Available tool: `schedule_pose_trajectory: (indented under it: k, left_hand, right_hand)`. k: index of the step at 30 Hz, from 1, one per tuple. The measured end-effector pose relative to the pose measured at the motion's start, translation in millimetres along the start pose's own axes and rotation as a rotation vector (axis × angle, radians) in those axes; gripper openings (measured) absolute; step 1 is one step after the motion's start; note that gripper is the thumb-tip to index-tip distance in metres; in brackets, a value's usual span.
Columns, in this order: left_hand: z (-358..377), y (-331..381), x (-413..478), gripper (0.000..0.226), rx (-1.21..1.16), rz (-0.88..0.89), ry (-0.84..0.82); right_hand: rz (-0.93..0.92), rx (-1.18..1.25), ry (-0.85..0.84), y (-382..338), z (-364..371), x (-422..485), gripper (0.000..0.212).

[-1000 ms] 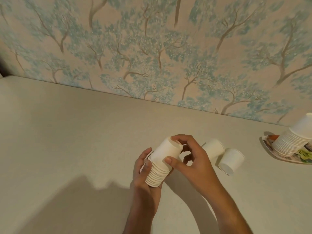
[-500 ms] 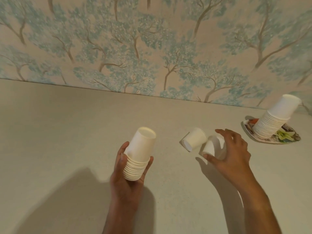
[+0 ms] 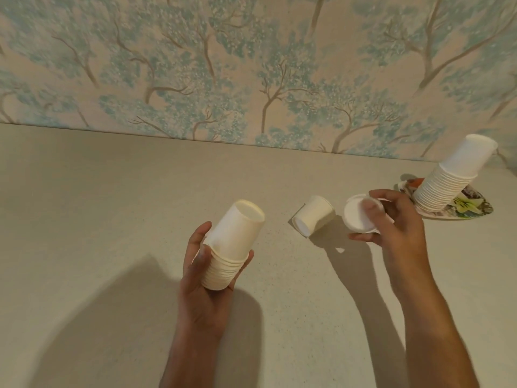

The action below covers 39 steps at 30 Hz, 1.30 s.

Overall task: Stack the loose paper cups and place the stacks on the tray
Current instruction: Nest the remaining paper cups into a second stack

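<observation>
My left hand (image 3: pixel 202 278) grips a stack of white paper cups (image 3: pixel 230 245) held bottom-up above the counter. To its right, my right hand (image 3: pixel 397 219) holds a single white paper cup (image 3: pixel 356 218) lifted off the surface, its open mouth turned toward me. Between the two hands a loose paper cup (image 3: pixel 313 215) lies on its side on the counter. At the far right a taller stack of upside-down cups (image 3: pixel 447 180) stands on a flowered tray (image 3: pixel 472 210).
The beige counter (image 3: pixel 112 205) runs back to a wall papered with blue-green trees (image 3: pixel 251 65). Shadows of my arms fall across the near counter.
My right hand has closed on one of the two loose cups and lifted it off the counter, turning its mouth toward me. The left hand keeps its stack roughly where it was.
</observation>
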<state>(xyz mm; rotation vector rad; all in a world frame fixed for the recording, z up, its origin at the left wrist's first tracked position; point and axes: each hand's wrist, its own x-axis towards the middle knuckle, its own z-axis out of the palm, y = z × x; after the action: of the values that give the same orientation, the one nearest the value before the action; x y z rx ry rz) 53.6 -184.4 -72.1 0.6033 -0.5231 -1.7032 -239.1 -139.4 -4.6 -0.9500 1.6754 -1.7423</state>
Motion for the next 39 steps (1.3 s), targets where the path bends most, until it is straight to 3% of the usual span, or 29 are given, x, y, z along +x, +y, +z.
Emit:
schedule_pose_trajectory:
  k: [2,4,7,17,22,24,28,31,33,37,39]
  left_hand:
    - [2.3,-4.2,-0.7,0.093,0.014,0.005,-0.006]
    - [5.1,-9.1,-2.1,0.089,0.036,0.004,-0.018]
    - [9.1,-15.6,-3.3,0.086,0.079,0.020,-0.043]
    - [23.4,-13.5,-8.0,0.080,0.150,0.010,-0.038]
    - [26.9,-17.9,-10.2,0.083,0.189,-0.010,-0.061]
    - [24.1,-19.7,-8.7,0.086,0.195,-0.001,-0.059]
    - [19.7,-18.3,-7.1,0.090,0.073,-0.024,-0.034]
    - [18.2,-13.0,-5.8,0.101,-0.013,-0.052,-0.004]
    - [16.8,-11.2,-4.9,0.099,-0.023,-0.046,0.005]
    - [18.0,-12.4,-4.5,0.097,-0.020,-0.053,0.007]
    - [19.4,-14.4,-4.9,0.100,-0.017,-0.059,0.000]
  right_hand:
    - [0.157,0.372,-0.060,-18.1,17.3,-11.7,0.028]
    - [0.317,0.559,-0.194,-31.3,35.3,-22.0,0.038]
    - [0.406,0.500,-0.323,-37.3,55.5,-31.1,0.048]
    - [0.528,0.397,-0.374,-29.2,72.9,-39.5,0.065]
    - [0.464,0.110,-0.391,-20.4,91.9,-45.0,0.073]
    - [0.413,0.029,-0.368,-18.8,97.6,-45.2,0.066]
    - [0.054,-0.016,-0.129,-12.3,81.7,-35.6,0.052]
    - [-0.228,-0.376,0.072,3.2,53.9,-18.3,0.034]
    - [-0.221,-0.608,0.002,12.4,40.2,-8.9,0.052]
    - [0.030,-0.983,-0.325,24.1,35.2,-7.5,0.105]
    - [0.024,-1.075,-0.357,31.2,38.9,-13.9,0.104]
